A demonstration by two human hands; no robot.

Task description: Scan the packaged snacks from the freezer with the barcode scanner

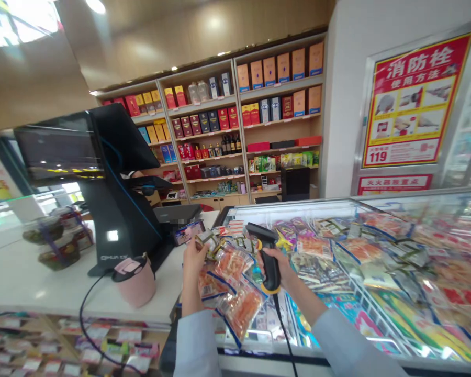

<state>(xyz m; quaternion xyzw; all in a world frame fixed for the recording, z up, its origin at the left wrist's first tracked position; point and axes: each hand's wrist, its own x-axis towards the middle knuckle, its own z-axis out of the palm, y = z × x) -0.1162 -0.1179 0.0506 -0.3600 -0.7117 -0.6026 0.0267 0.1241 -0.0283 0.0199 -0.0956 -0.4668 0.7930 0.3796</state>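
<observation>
My right hand (283, 266) is wrapped around the grip of a black and yellow barcode scanner (271, 272), its cable hanging down toward me. The scanner's head points left, above the packs. My left hand (195, 257) is closed at the edge of a small clear and olive packet (209, 241), with the fingertips partly hidden. Just behind it is a small dark purple box (189, 231). Below and between my hands lie several clear, blue-edged bags of orange food (241, 309), spread over the glass of the display freezer.
The display freezer (325, 361) stretches right, full of packaged food. On the white counter (19, 283) stand a black checkout terminal (120, 230), a pink pot (135, 285) and strapped jars (58, 246). Behind are shelves of boxed bottles (204, 123). A red poster (418, 99) hangs right.
</observation>
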